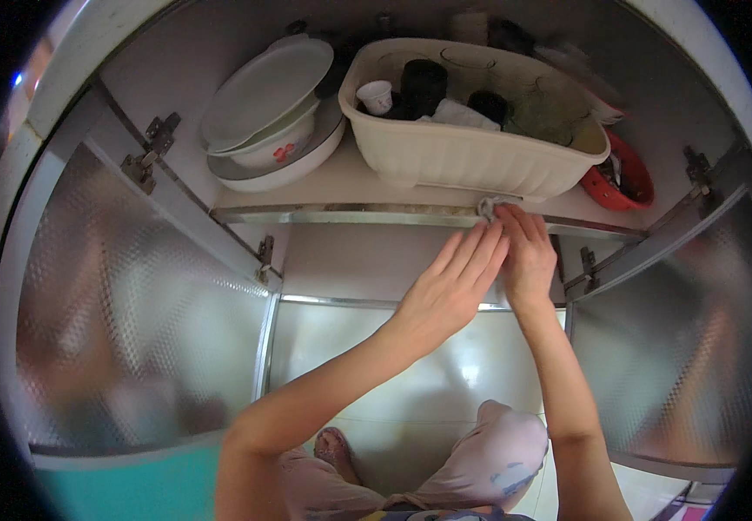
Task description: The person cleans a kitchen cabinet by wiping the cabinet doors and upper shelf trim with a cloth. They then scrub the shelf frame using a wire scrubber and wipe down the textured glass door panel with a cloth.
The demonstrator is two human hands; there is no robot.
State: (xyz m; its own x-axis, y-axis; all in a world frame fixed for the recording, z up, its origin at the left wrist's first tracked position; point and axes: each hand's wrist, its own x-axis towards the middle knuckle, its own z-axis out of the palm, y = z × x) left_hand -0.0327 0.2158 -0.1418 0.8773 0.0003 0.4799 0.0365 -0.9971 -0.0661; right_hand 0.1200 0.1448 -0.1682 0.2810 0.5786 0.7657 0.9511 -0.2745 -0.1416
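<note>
My right hand (pixel 527 254) presses a small grey cloth (pixel 492 207) against the metal-trimmed front edge of the cabinet shelf (pixel 350 213). Its fingertips cover part of the cloth. Just beside it, my left hand (pixel 451 286) has its fingers stretched out and close together, their tips at the right hand and just below the cloth. I cannot tell whether the left fingertips touch the cloth. Behind the hands stands a cream plastic basin (pixel 473 156) holding a small white cup (pixel 376 98), dark cups (pixel 424 81), drinking glasses and a white cloth (pixel 464 116).
Stacked bowls and a lid (pixel 271 98) stand at the shelf's left. A red plastic basket (pixel 630 176) with small items sits at the right. Two textured-glass doors, left (pixel 134 306) and right (pixel 669 338), hang open on metal hinges. Below lies a tiled floor (pixel 408 391).
</note>
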